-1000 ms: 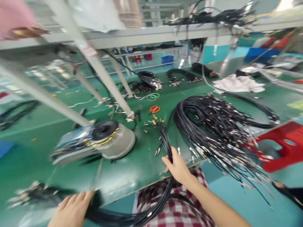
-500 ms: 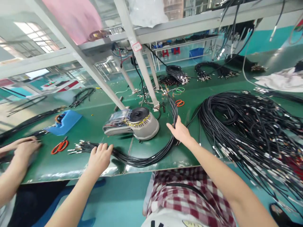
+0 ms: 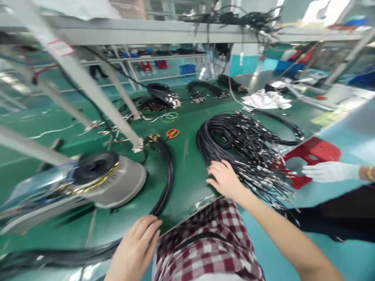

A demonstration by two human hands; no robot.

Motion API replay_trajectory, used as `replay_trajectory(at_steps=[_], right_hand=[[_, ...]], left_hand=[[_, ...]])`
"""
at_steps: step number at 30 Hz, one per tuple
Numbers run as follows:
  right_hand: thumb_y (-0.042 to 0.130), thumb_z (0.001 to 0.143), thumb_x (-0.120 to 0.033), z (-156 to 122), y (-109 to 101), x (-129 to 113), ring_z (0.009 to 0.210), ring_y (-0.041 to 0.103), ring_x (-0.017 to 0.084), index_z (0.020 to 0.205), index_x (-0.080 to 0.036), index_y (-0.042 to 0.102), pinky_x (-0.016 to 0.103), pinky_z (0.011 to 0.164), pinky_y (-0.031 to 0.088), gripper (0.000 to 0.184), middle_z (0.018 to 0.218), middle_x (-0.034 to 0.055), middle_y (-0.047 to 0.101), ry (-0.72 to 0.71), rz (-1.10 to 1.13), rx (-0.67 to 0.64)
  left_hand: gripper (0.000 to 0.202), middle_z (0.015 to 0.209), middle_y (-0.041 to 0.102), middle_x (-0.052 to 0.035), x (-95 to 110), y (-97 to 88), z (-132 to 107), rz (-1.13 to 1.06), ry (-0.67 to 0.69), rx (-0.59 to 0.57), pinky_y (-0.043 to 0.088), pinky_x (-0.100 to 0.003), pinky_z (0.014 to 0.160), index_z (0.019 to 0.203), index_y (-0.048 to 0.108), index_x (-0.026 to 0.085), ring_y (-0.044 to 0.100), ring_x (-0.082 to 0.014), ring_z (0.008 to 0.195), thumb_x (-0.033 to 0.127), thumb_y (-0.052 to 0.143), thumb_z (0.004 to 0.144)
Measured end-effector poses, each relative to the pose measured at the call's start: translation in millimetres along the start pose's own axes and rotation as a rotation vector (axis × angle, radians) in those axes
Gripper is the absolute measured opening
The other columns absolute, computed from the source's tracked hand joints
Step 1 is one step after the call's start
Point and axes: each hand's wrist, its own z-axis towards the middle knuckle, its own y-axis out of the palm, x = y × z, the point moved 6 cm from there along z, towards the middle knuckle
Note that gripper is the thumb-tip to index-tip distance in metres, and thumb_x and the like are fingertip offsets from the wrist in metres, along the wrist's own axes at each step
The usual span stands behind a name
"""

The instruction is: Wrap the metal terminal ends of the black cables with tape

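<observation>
Beside the right hand point(image 3: 225, 179), black cables point(image 3: 243, 156) — ends blurred.

The black cables point(image 3: 234, 140) look matt and rubbery, with bright metal end connectors point(image 3: 263, 173); the green bench top point(image 3: 187, 183) is smooth and glossy; the grey housing point(image 3: 124, 187) at near left is smooth plastic; the red stool point(image 3: 312, 150) at right is plastic too; the checked shirt point(image 3: 208, 242) is soft cloth.
</observation>
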Motion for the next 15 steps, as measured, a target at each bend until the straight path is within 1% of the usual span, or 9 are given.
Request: replay_trajectory(at_steps=[1, 2, 3, 5, 6, 8, 10, 13, 15], right_hand=[[0.058, 0.097, -0.040, -17, -7, -6, 0.122, 0.057, 0.026, 0.106, -0.023, 0.068, 0.046, 0.110, 0.036, 0.022, 0.119, 0.0100, 0.068, 0.000, 0.022, -0.004], [0.056, 0.097, -0.040, -36, -12, -14, 0.120, 0.059, 0.025, 0.108, -0.026, 0.068, 0.043, 0.107, 0.039, 0.022, 0.118, 0.0078, 0.069, -0.014, 0.143, -0.013], [0.054, 0.098, -0.040, -56, -10, -23, 0.113, 0.063, 0.022, 0.109, -0.030, 0.068, 0.040, 0.104, 0.042, 0.021, 0.112, 0.0042, 0.072, -0.029, 0.287, -0.064], [0.054, 0.098, -0.040, -99, 8, -36, 0.099, 0.069, 0.018, 0.106, -0.034, 0.070, 0.034, 0.098, 0.046, 0.019, 0.101, -0.0004, 0.075, -0.027, 0.508, -0.232], [0.056, 0.097, -0.041, -120, 21, -36, 0.095, 0.070, 0.019, 0.102, -0.034, 0.072, 0.033, 0.095, 0.047, 0.018, 0.098, -0.0003, 0.076, 0.008, 0.569, -0.292], [0.060, 0.092, -0.038, -162, 51, -17, 0.092, 0.070, 0.021, 0.097, -0.033, 0.073, 0.033, 0.090, 0.048, 0.015, 0.096, 0.0017, 0.076, 0.188, 0.633, -0.327], [0.061, 0.088, -0.034, -200, 79, 18, 0.091, 0.068, 0.022, 0.090, -0.031, 0.074, 0.033, 0.087, 0.048, 0.014, 0.095, 0.0034, 0.075, 0.474, 0.757, -0.213], [0.061, 0.085, -0.043, -248, 116, 62, 0.083, 0.064, 0.023, 0.083, -0.026, 0.072, 0.035, 0.080, 0.047, 0.020, 0.088, 0.0050, 0.072, 0.690, 0.819, -0.100], [0.061, 0.083, -0.052, -274, 136, 89, 0.078, 0.061, 0.022, 0.080, -0.023, 0.069, 0.034, 0.076, 0.047, 0.031, 0.083, 0.0053, 0.070, 0.841, 0.874, -0.014]], left_hand=[[0.027, 0.123, 0.067, -0.0104, 10, 7.1, 9, -0.023, 0.048, 0.014, 0.053, -0.042, 0.099, 0.119, 0.065, 0.023, 0.063, -0.0266, 0.116, 0.024, 0.050, 0.097], [0.028, 0.122, 0.068, -0.0101, 21, 14.1, 18, -0.043, 0.098, 0.023, 0.055, -0.041, 0.098, 0.120, 0.065, 0.023, 0.064, -0.0263, 0.115, 0.024, 0.051, 0.096], [0.029, 0.121, 0.069, -0.0097, 30, 20.8, 27, -0.058, 0.147, 0.031, 0.057, -0.040, 0.097, 0.122, 0.064, 0.024, 0.065, -0.0260, 0.114, 0.024, 0.051, 0.096], [0.031, 0.121, 0.069, -0.0093, 48, 32.4, 43, -0.074, 0.236, 0.038, 0.059, -0.038, 0.094, 0.124, 0.064, 0.025, 0.067, -0.0257, 0.113, 0.025, 0.053, 0.095], [0.031, 0.122, 0.069, -0.0094, 54, 37.0, 51, -0.074, 0.270, 0.041, 0.060, -0.037, 0.093, 0.123, 0.064, 0.024, 0.067, -0.0258, 0.112, 0.026, 0.053, 0.095], [0.030, 0.123, 0.068, -0.0101, 61, 43.7, 64, -0.062, 0.315, 0.050, 0.061, -0.038, 0.091, 0.121, 0.065, 0.024, 0.068, -0.0265, 0.112, 0.027, 0.055, 0.094], [0.029, 0.125, 0.068, -0.0108, 64, 48.8, 76, -0.042, 0.334, 0.048, 0.062, -0.039, 0.090, 0.121, 0.065, 0.023, 0.068, -0.0274, 0.112, 0.029, 0.055, 0.094], [0.034, 0.131, 0.065, -0.0116, 69, 57.3, 93, -0.015, 0.363, 0.030, 0.061, -0.041, 0.092, 0.125, 0.063, 0.023, 0.067, -0.0284, 0.116, 0.034, 0.056, 0.094], [0.038, 0.133, 0.063, -0.0121, 74, 63.4, 104, 0.006, 0.391, 0.037, 0.061, -0.040, 0.092, 0.127, 0.061, 0.022, 0.066, -0.0287, 0.116, 0.039, 0.058, 0.093]])
